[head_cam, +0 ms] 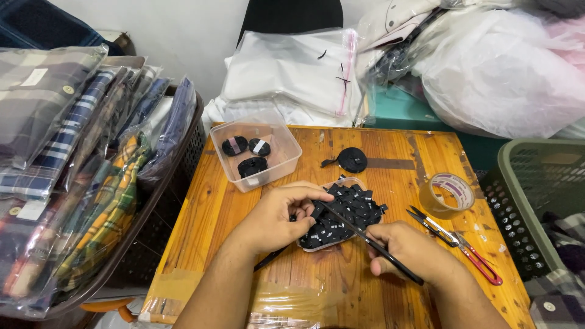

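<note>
A wooden counter (390,152) carries a clear plastic tub (256,155), a black ribbon roll (352,159), a tape roll (450,194), red-handled snips (463,244) and a tray of black labels (341,213).

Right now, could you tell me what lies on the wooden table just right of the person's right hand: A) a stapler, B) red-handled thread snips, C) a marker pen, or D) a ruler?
B: the red-handled thread snips lie beside the right hand, below the roll of tape.
</note>
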